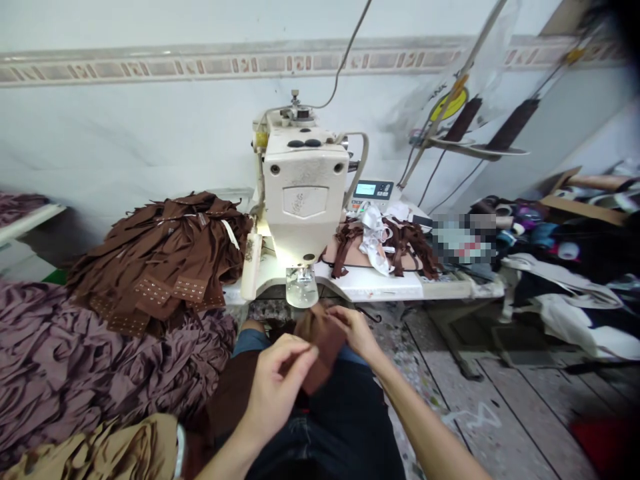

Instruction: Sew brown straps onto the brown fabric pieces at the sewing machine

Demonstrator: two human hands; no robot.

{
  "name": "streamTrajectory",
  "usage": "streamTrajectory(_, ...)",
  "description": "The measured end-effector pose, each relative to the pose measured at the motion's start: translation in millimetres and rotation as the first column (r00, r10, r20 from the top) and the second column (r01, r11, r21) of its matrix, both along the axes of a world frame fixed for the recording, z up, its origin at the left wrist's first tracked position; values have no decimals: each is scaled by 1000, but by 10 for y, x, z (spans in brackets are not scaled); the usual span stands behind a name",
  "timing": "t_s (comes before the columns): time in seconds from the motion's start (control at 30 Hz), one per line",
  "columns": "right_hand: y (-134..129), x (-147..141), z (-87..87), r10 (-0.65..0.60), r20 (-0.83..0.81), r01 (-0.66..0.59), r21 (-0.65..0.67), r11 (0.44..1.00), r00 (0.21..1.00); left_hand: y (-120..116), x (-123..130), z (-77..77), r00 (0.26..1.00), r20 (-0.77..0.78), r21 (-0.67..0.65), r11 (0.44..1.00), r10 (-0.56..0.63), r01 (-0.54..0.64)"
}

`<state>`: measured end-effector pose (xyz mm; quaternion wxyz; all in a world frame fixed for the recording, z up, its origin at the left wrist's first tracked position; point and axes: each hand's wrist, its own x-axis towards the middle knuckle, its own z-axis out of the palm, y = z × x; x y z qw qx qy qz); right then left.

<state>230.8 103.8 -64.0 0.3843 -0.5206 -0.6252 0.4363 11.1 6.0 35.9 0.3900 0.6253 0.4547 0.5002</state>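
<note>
A brown fabric piece (323,347), partly blurred, hangs over my lap just below the sewing machine (305,193). My right hand (353,328) pinches its upper right part. On the other side, my left hand (285,373) is closed, with thumb and fingertips together at the fabric's left edge; whether it grips the cloth is too blurred to tell. The machine's lit needle area sits behind a clear guard (301,288), above both hands.
Brown straps and pieces (185,247) are heaped left of the machine, with mauve fabric (75,360) and tan fabric (120,453) nearer. More brown pieces (410,247) lie on the right of the machine table (380,287). Thread cones (515,123) stand at upper right.
</note>
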Motion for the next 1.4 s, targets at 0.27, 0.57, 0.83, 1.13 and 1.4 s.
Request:
streamTrajectory(0.27,-375,14,194,20,-454,-149,-249,957,891,-458,329,-256,678,-240,118,673,-694,730)
streamTrajectory(0.57,-813,-60,344,-121,-596,-142,-375,916,794,20,-15,-466,990,-20,-214,968,-137,130)
streamTrajectory(0.83,-573,-125,821,9,-515,-138,-214,967,857,-32,-19,-100,984,-166,-34,998,-63,58)
streamTrajectory(1.13,-67,-366,1218,-32,-297,75,134,988,954,383,-121,236,958,-237,253,962,160,-98)
streamTrajectory(1.4,-189,-437,1171,-14,-296,92,250,964,955,424,-117,187,989,-123,45,996,87,-82)
